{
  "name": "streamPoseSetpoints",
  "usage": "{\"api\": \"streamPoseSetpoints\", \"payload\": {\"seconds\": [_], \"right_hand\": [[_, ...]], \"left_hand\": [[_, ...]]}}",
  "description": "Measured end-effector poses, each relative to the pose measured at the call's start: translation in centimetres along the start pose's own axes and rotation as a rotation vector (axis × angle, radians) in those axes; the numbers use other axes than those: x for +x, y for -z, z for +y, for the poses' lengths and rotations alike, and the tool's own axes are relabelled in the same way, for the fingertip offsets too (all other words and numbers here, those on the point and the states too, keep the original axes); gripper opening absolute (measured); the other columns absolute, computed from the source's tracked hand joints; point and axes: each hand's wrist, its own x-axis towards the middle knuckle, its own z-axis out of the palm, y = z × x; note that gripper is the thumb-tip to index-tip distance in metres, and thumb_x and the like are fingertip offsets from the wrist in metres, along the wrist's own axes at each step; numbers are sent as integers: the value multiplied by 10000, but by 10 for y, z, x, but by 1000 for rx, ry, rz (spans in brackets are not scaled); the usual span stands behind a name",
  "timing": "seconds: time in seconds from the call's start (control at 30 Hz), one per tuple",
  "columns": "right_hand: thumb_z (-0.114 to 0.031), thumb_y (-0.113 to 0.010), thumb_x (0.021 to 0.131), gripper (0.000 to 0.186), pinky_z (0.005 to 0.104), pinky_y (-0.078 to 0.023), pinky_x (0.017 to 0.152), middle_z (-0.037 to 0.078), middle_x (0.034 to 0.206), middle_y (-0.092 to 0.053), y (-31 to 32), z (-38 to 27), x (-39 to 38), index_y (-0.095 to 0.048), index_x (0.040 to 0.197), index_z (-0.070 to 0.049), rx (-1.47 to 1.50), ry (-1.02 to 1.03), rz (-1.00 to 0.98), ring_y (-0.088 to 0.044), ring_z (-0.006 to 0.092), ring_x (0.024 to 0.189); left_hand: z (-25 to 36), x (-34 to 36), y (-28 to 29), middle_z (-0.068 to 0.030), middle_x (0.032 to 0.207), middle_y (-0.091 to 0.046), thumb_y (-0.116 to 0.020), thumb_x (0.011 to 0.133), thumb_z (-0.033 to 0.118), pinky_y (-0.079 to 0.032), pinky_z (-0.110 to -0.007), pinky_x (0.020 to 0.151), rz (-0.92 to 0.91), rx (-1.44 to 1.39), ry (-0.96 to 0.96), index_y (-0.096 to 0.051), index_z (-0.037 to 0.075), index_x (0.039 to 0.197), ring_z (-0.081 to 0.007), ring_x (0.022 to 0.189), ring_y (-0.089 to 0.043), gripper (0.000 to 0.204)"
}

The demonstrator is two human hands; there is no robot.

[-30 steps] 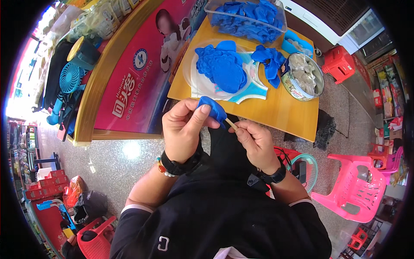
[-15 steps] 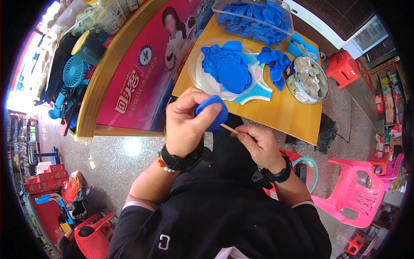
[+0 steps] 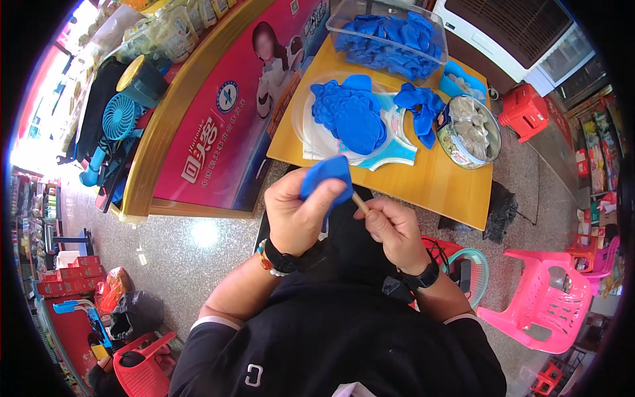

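My left hand (image 3: pixel 294 217) pinches a blue piece (image 3: pixel 329 175); my right hand (image 3: pixel 393 233) grips a thin stick (image 3: pixel 360 202) at the piece's lower right. Both things are near the desk (image 3: pixel 436 190).

Left hand (image 3: pixel 296 215) pinching a blue piece (image 3: pixel 329 175), thumb on top. Right hand (image 3: pixel 395 231) on a thin wooden stick (image 3: pixel 360 203), far end up at the blue piece. Tabletop (image 3: pixel 450 195) ahead of me: blue stack (image 3: pixel 357 126) on a clear round plate (image 3: pixel 304 129), loose blue pieces (image 3: pixel 423 109) right of it, then a round tin (image 3: pixel 456 149). Clear bin (image 3: pixel 423 58) of more blue at the back. Pink chair (image 3: pixel 552 301) off to my right.
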Motion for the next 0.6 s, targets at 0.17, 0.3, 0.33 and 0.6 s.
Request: {"api": "streamPoseSetpoints", "payload": {"seconds": [0.17, 0.3, 0.33, 0.6], "right_hand": [[-143, -527, 967, 181, 188, -301, 497, -69, 641, -444, -7, 1, 0, -636, 1005, -4, 334, -84, 61, -373, 16, 552], [-132, -534, 961, 175, 194, -327, 504, -37, 656, -503, -2, 1, 4, -643, 984, 3, 211, -38, 59, -405, 21, 561], [-119, -544, 951, 165, 204, -362, 522, -6, 684, -553, -1, -1, 4, -644, 971, 10, 106, -16, 101, -454, 41, 576], [-75, -584, 910, 131, 250, -476, 624, 109, 824, -679, 8, -3, 7, -644, 956, 33, -262, 220, 192, -628, 159, 685]], "left_hand": [[-1, 0, -4, -16, 813, -657, -678, 871, 89, -459, -200, 663, 52, -92, -5, -670, -33, 941, -57, 731, -565, 140], [-11, -1, -7, -15, 818, -642, -666, 883, 99, -452, -198, 678, 51, -103, 49, -671, -20, 974, -56, 746, -558, 149], [-14, 1, -4, -12, 820, -631, -660, 884, 95, -445, -201, 679, -6, -34, 24, -670, -12, 997, -56, 748, -549, 157], [11, 19, 16, -82, 983, -645, -612, 902, 54, -481, -212, 757, -105, 134, -15, -576, -32, 1174, -102, 813, -609, 287]]}}
